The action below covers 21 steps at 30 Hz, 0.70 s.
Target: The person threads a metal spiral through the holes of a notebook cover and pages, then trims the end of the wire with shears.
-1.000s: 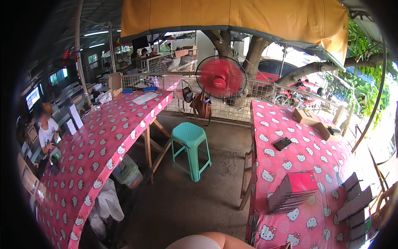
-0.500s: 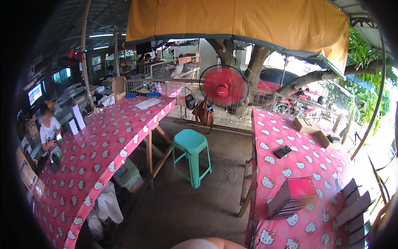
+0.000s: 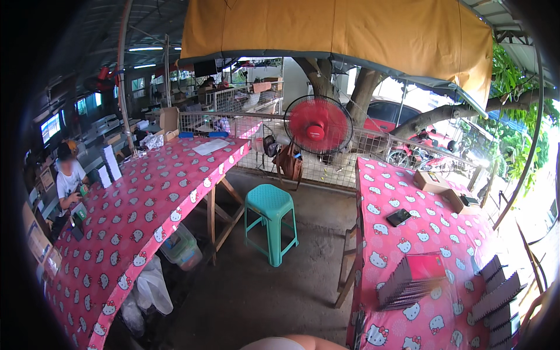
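Neither of my hands shows in the head view. A rounded piece of skin and pale cloth [image 3: 286,343] appears at the lower edge, but no fingers can be seen. To the right, a stack of spiral-bound notebooks [image 3: 429,268] with red covers sits on a pink table [image 3: 379,233] patterned with cartoon cat faces. More notebooks [image 3: 499,300], dark and wire-bound, stand in a group at that table's right side. Farther back lie a black phone [image 3: 399,217] and an open cardboard box [image 3: 431,181].
A green plastic stool [image 3: 269,201] stands between the tables. At the left runs a long pink table [image 3: 125,216] with upright white notebooks [image 3: 111,163]; a co-worker [image 3: 71,178] holds something small beyond it. Ahead are a red fan [image 3: 318,125], a hanging brown bag [image 3: 289,163] and a wire fence [image 3: 245,146].
The whole view has shifted slightly, so things sit a little further right and lower. The notebooks, phone and stool keep their places. The co-worker's head and hands have moved a little.
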### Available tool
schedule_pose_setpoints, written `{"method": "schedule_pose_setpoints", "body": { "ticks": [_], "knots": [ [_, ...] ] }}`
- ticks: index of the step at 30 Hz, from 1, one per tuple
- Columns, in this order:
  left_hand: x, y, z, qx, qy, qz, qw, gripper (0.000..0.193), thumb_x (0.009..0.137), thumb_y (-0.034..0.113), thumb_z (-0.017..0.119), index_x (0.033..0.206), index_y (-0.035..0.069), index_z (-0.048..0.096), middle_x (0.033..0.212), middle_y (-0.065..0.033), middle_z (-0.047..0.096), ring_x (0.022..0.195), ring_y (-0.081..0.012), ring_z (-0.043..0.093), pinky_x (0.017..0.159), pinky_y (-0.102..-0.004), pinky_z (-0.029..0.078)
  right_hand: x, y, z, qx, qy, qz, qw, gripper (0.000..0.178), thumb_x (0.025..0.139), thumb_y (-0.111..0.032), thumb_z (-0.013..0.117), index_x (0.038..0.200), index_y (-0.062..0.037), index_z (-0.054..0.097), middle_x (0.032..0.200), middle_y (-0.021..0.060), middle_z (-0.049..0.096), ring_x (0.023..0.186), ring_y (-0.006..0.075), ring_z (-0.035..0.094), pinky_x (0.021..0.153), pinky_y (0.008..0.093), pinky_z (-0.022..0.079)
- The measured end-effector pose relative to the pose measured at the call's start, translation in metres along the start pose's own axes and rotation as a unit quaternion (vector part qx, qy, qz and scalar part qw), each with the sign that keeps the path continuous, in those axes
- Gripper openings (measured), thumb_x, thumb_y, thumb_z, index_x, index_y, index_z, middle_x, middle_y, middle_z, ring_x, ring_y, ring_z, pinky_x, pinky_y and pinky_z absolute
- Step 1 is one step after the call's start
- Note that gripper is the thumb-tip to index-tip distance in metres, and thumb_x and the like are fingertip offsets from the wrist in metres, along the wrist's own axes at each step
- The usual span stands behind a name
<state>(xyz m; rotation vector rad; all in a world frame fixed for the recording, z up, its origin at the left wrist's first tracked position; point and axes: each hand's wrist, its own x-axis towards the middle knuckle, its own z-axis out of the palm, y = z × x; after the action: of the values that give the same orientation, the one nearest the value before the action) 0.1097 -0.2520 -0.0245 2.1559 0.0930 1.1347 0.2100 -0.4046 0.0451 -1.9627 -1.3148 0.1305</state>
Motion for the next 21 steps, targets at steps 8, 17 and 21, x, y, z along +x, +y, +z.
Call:
{"method": "schedule_pose_setpoints", "body": {
  "ticks": [8,17,21],
  "knots": [
    [0.004,0.012,-0.010,-0.024,-0.026,-0.027,0.999,0.011,0.073,0.022,0.069,0.074,0.011,0.071,0.075,-0.0067,0.066,0.077,-0.0283,0.061,0.071,-0.0413,0.048,-0.004,0.017,0.012,-0.028,0.019,-0.004,0.999,0.020,0.080,-0.013,0.073,0.093,-0.0038,0.061,0.085,0.0132,0.060,0.076,0.0286,0.058,0.072,0.0391,0.048],
    [0.004,0.027,-0.021,0.081,-0.028,-0.029,0.996,0.013,0.075,0.027,0.066,0.072,0.014,0.070,0.075,-0.0036,0.065,0.080,-0.0271,0.060,0.070,-0.0414,0.049,-0.002,0.009,0.012,-0.072,0.027,-0.028,0.997,0.014,0.079,-0.009,0.068,0.089,-0.0029,0.062,0.083,0.0150,0.061,0.075,0.0315,0.058,0.072,0.0420,0.047],
    [-0.006,-0.013,0.013,0.059,-0.022,-0.011,0.998,0.015,0.075,0.028,0.065,0.073,0.015,0.070,0.076,-0.0031,0.065,0.080,-0.0272,0.060,0.070,-0.0417,0.049,0.000,-0.021,0.009,-0.087,0.047,-0.045,0.994,0.009,0.077,-0.006,0.063,0.085,-0.0018,0.063,0.079,0.0170,0.060,0.074,0.0359,0.056,0.072,0.0453,0.045]
  ]
}}
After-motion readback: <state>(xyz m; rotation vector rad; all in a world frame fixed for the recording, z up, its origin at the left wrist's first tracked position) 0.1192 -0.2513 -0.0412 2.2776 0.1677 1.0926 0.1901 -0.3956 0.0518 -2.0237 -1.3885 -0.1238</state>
